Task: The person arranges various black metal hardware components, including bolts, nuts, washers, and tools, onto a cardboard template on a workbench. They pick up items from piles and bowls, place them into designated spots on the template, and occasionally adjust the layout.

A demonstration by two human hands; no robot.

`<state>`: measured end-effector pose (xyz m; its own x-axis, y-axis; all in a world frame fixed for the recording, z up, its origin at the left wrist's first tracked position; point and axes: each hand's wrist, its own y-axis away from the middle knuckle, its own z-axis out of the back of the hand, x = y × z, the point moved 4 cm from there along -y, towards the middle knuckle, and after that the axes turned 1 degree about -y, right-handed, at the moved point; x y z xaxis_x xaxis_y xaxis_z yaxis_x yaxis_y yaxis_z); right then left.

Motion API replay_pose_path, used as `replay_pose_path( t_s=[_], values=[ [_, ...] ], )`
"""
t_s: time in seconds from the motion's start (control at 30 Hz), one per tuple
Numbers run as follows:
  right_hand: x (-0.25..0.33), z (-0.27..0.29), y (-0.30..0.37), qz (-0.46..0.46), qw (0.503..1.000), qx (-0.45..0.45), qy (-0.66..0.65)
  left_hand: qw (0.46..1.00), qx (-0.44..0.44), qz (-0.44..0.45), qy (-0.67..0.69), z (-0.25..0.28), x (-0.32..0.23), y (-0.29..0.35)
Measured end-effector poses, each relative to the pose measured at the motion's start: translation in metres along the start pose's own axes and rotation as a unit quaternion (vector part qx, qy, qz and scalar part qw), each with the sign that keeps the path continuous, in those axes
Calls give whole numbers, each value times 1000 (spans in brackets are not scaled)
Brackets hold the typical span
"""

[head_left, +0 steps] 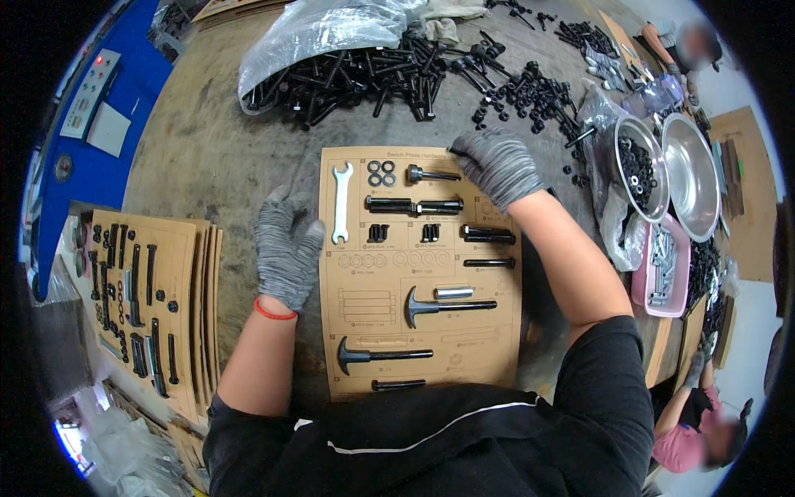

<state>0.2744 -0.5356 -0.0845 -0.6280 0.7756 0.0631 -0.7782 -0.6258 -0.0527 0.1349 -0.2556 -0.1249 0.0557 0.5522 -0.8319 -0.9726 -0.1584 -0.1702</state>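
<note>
"At far left, what shows?"

"Blue metal machine housing (139, 62), pale control panel with coloured buttons (91, 93). Nearer, a stack of brown cardboard sheets (185, 253), top one bearing black bolts."

"And the left hand?"

"Left hand (290, 248): grey knit glove, red wristband. Fingers loosely spread, nothing visible in them; thumb beside the left edge of the printed brown cardboard sheet (494, 369). Contact unclear. Sheet lies flat on the worktable, between the forearms."

"On the sheet?"

"Silver open-ended wrench (341, 203), four black rings (388, 173), two black T-shaped pieces with curved heads (385, 355), short silver tube (454, 292). Beyond it, a clear plastic bag (319, 33) open over a heap of black bolts (373, 80)."

"Right hand?"

"Right hand (498, 168), matching glove, at the sheet's upper right. Fingers bent together, small dark tip beside them; cannot tell whether gripped."

"Farther right?"

"Round steel bowl (642, 126) holding black nuts; pink plastic bin (667, 311) of silver pieces; two other people."
</note>
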Motion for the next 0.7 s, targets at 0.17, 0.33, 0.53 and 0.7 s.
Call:
replay_pose_path(
  t_s=[0.17,0.33,0.53,0.7],
  values=[
    [-7,-3,23,-51,996,-22,-75,964,62,-133,-223,-15,-86,-33],
    [-36,-7,44,-171,979,20,-107,928,113,-140,-327,-70,-102,-69],
    [-37,-24,41,-149,960,23,-237,894,186,-117,-390,-105,-95,-85],
    [-21,-28,33,-168,940,55,-292,903,188,-116,-369,-104,-93,-87]
  ],
)
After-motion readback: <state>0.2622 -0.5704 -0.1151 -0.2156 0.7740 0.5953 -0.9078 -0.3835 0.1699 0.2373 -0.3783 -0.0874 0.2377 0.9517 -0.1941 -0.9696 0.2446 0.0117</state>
